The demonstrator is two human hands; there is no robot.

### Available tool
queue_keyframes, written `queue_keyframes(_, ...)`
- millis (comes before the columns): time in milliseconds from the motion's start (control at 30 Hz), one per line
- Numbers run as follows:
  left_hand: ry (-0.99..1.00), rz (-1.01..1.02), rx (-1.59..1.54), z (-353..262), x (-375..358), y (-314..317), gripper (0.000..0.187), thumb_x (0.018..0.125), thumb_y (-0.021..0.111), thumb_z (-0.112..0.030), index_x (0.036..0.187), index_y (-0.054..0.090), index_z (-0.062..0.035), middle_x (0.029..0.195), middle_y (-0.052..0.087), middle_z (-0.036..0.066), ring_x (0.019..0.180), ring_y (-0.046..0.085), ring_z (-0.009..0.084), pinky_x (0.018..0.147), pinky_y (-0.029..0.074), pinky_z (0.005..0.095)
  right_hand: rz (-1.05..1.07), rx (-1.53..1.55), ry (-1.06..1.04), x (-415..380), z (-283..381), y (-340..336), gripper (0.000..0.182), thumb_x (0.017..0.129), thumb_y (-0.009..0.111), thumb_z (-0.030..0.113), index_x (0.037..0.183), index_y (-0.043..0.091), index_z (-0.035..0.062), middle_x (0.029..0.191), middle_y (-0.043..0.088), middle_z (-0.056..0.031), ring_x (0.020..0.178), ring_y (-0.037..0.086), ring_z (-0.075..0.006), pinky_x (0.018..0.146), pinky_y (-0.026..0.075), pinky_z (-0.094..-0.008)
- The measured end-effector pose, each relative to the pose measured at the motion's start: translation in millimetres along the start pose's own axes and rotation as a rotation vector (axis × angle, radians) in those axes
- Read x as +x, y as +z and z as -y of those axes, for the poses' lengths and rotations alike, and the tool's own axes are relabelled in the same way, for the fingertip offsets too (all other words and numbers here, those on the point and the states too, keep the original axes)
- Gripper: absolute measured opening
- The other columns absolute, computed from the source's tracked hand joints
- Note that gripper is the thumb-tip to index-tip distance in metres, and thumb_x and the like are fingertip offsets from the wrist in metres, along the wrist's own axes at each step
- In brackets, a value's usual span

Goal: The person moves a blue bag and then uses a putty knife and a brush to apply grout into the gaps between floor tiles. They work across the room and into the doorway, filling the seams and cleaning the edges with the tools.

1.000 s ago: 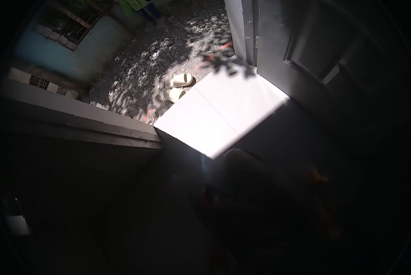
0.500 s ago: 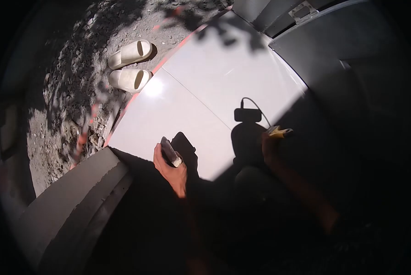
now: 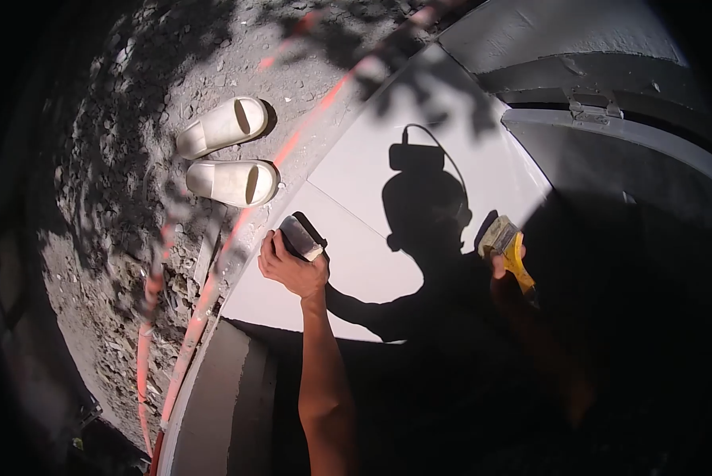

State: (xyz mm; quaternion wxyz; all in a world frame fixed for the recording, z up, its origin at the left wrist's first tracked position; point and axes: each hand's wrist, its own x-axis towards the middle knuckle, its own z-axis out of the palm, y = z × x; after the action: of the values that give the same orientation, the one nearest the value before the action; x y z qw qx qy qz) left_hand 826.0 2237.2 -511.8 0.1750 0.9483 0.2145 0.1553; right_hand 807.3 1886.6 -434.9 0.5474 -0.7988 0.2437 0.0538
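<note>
In the head view my left hand (image 3: 292,268) is closed around a grey, block-shaped piece (image 3: 299,238) with a pale lower end; its exact kind I cannot make out. It is over the left part of a white tiled surface (image 3: 372,278). On the right, partly in shade, my right hand (image 3: 499,268) grips a wide paintbrush (image 3: 516,260) with a yellow handle. The brush's pale bristles point up and left. Dark shade hides much of the right forearm. A shadow of a head and shoulders falls across the tiles between the hands.
Two cream slides (image 3: 230,184) lie on rubble-strewn ground (image 3: 134,135) to the left. Pinkish-red pipe (image 3: 146,349) runs along that side. A grey wall edge (image 3: 221,397) stands at lower left, and a grey metal-framed panel (image 3: 626,151) at upper right.
The view has shifted, and the slides and tiles sit lower. My left hand has moved slightly up the frame. The right hand's brush has turned, its bristles now pointing up-left in sunlight.
</note>
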Motion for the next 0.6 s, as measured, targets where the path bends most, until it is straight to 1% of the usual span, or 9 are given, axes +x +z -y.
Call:
queue_keyframes(67,-0.001,0.018,0.005,1,0,0,0.065,0.069,0.062,-0.036,0.123,0.040,-0.0060,0.122,0.042,0.014,0.117,0.036,0.0301,0.099,0.022,0.0489,0.002,-0.004,0.233,-57,-37,-16,0.041,0.086,0.048,0.016,0.122,0.033,0.0028,0.116,0.041,-0.0105,0.107,0.043,-0.0181,0.088,0.039,-0.0328)
queue_keyframes(100,0.002,0.026,0.008,3,-3,-1,0.065,0.069,0.062,-0.036,0.123,0.040,-0.0060,0.122,0.042,0.014,0.117,0.036,0.0301,0.099,0.022,0.0489,0.001,-0.004,0.242,-52,-16,4,0.041,0.086,0.048,0.016,0.122,0.033,0.0028,0.116,0.041,-0.0105,0.107,0.043,-0.0181,0.088,0.039,-0.0328)
queue_keyframes(167,-0.001,0.038,0.004,3,-1,1,0.063,0.071,0.059,-0.036,0.122,0.040,-0.0061,0.122,0.041,0.014,0.117,0.036,0.0306,0.100,0.021,0.0491,0.025,-0.161,0.540,-36,28,82,0.047,0.089,0.046,0.016,0.130,0.030,0.0018,0.129,0.038,-0.0139,0.120,0.037,-0.0229,0.096,0.034,-0.0355)
queue_keyframes(233,0.007,0.045,0.032,3,-1,0,0.063,0.073,0.055,-0.038,0.123,0.039,-0.0044,0.123,0.041,0.016,0.117,0.036,0.0323,0.099,0.022,0.0483,0.026,-0.132,0.520,-5,31,166,0.039,0.091,0.046,0.020,0.125,0.042,0.0019,0.123,0.047,-0.0186,0.118,0.043,-0.0277,0.097,0.035,-0.0369)
queue_keyframes(267,0.017,0.049,0.043,3,-1,1,0.065,0.074,0.052,-0.042,0.124,0.038,-0.0030,0.124,0.041,0.016,0.117,0.036,0.0338,0.099,0.022,0.0471,0.006,-0.031,0.349,24,18,208,0.033,0.091,0.046,0.023,0.115,0.055,0.0026,0.110,0.057,-0.0217,0.110,0.051,-0.0300,0.093,0.038,-0.0370)
queue_keyframes(300,0.029,0.057,0.045,5,-1,1,0.065,0.074,0.052,-0.042,0.124,0.038,-0.0030,0.124,0.041,0.016,0.117,0.036,0.0338,0.099,0.022,0.0471,0.212,-0.358,0.361,67,96,232,0.033,0.092,0.044,0.026,0.114,0.055,0.0047,0.108,0.059,-0.0201,0.104,0.055,-0.0274,0.089,0.041,-0.0364)
queue_keyframes(333,0.023,0.066,0.044,6,-2,-1,0.064,0.074,0.053,-0.041,0.124,0.038,-0.0028,0.124,0.041,0.016,0.117,0.036,0.0338,0.099,0.022,0.0469,0.233,-0.328,0.277,92,113,240,0.033,0.092,0.043,0.026,0.114,0.055,0.0041,0.108,0.058,-0.0197,0.104,0.055,-0.0271,0.088,0.041,-0.0360)
queue_keyframes(433,0.011,0.052,0.055,0,1,-1,0.060,0.075,0.058,-0.032,0.123,0.039,-0.0018,0.124,0.041,0.016,0.117,0.036,0.0340,0.099,0.024,0.0468,0.074,-0.117,0.002,76,92,163,0.033,0.092,0.043,0.023,0.116,0.052,0.0023,0.109,0.057,-0.0187,0.103,0.055,-0.0263,0.088,0.042,-0.0350)
queue_keyframes(600,0.031,0.042,0.103,4,-1,1,0.061,0.075,0.060,-0.033,0.122,0.039,-0.0006,0.124,0.041,0.017,0.117,0.037,0.0341,0.098,0.025,0.0472,-0.187,-0.188,-0.090,27,29,9,0.033,0.092,0.041,0.018,0.119,0.049,-0.0007,0.110,0.055,-0.0170,0.101,0.054,-0.0250,0.088,0.043,-0.0333)
